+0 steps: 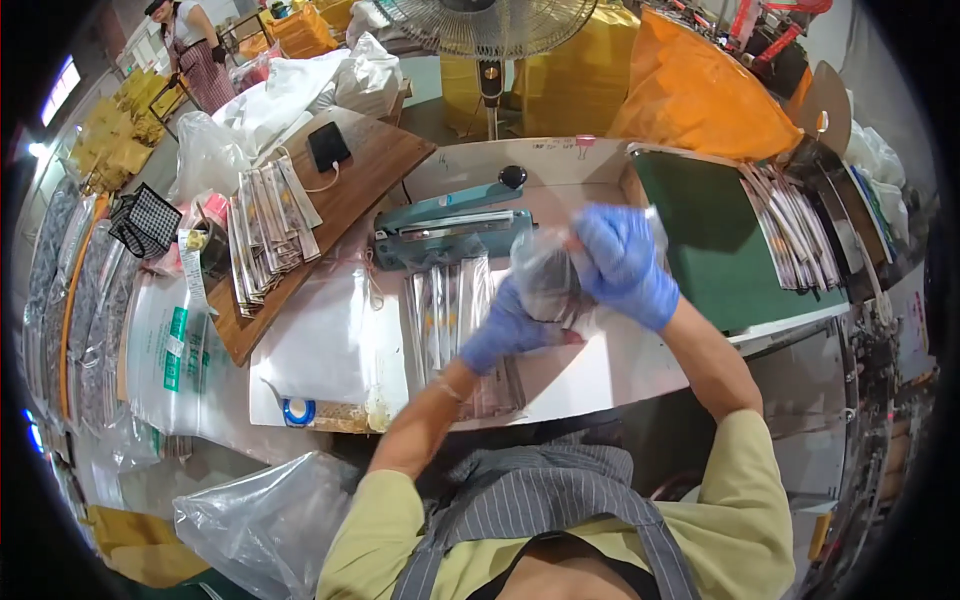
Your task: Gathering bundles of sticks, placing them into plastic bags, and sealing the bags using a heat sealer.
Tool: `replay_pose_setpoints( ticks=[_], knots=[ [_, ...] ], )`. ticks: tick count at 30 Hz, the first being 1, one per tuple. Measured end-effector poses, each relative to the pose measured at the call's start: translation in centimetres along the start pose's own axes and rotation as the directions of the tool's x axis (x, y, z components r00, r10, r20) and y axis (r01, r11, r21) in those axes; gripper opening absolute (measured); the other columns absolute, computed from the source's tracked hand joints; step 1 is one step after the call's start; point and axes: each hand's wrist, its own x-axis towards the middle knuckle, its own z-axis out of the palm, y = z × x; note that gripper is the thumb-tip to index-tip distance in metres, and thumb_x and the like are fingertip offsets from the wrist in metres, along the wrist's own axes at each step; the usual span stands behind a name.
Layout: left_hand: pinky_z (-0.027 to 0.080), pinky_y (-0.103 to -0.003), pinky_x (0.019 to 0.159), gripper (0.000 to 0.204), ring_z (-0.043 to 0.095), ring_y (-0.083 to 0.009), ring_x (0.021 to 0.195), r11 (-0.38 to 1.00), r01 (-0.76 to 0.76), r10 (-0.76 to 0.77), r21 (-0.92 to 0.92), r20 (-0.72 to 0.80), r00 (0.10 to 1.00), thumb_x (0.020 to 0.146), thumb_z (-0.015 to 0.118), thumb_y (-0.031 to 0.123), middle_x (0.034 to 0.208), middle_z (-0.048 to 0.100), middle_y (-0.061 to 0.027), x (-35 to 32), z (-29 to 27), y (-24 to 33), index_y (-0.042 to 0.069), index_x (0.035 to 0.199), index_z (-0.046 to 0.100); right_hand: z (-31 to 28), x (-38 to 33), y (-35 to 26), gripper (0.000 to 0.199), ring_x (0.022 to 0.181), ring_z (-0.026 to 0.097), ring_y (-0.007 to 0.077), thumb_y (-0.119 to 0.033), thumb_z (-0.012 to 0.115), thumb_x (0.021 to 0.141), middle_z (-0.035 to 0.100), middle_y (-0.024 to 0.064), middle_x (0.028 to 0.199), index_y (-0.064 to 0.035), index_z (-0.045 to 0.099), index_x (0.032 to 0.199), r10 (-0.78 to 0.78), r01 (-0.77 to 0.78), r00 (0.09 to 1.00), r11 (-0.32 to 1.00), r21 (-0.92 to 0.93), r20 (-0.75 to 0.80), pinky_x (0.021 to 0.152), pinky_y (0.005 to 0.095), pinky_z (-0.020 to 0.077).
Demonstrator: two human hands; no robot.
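Partly hidden plastic bag point(545, 278), blurred right hand point(622, 265)

There are two blue-gloved hands, one left hand point(508, 328) and one right hand point(622, 265), and one clear bag point(542, 278) between them. Piles of flat packets on the work surfaces number three: one pile on one wooden board point(370, 150), one by one sealer point(455, 228), one on one green board point(710, 235), their packets too overlapped to count. I count one fan point(490, 75), one phone point(328, 147), one tape roll point(298, 411), and one other person point(190, 45).
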Motion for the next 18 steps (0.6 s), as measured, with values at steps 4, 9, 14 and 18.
replay_pose_setpoints(
  ticks=[4,9,14,18],
  knots=[
    [0.046,-0.028,0.069,0.048,0.056,-0.0126,0.076,0.826,0.345,-0.448,-0.445,-0.148,0.881,0.059,0.079,0.022,0.085,0.061,-0.0028,0.2,2.7,-8.1,0.003,0.097,0.058,8.4,0.3,8.4,0.014,0.066,0.055,0.0358,-0.017,0.052,0.083,0.058,0.0172,0.077,-0.0029,0.054,0.084,0.581,-0.581,0.814,0.814,-0.012,-0.013,0.055,0.0392,0.0431],
    [0.043,-0.027,0.07,0.03,0.056,-0.0127,0.076,0.569,0.558,-0.68,-0.604,0.037,0.732,0.064,0.074,0.014,0.082,0.061,-0.0017,2.5,1.3,-15.3,0.004,0.09,0.062,20.4,-0.6,9.7,0.019,0.064,0.058,0.0268,-0.022,0.055,0.083,0.059,0.012,0.072,-0.0045,0.056,0.091,0.797,-0.795,0.604,0.601,-0.086,-0.009,0.056,0.0328,0.0436],
    [0.046,-0.026,0.077,0.024,0.059,-0.0151,0.081,0.347,0.584,-0.746,-0.734,0.161,0.646,0.077,0.059,0.015,0.091,0.063,-0.0072,0.7,-10.8,-16.9,-0.002,0.093,0.061,18.9,3.7,8.7,0.014,0.066,0.044,0.0051,-0.013,0.055,0.081,0.049,-0.0016,0.071,-0.0031,0.055,0.091,0.727,-0.606,0.648,0.313,0.731,0.225,0.059,0.0216,0.0399],
    [0.047,-0.027,0.069,0.025,0.059,-0.015,0.073,0.586,0.669,-0.777,-0.457,-0.084,0.624,0.078,0.061,0.022,0.08,0.063,-0.0052,-2.2,-14.3,-15.6,-0.002,0.084,0.064,21.4,-3.8,9.7,0.011,0.068,0.048,0.0077,-0.011,0.054,0.08,0.053,-0.0007,0.073,-0.0028,0.058,0.086,0.899,-0.682,0.391,0.137,0.718,0.2,0.062,0.0219,0.0409]
  ],
)
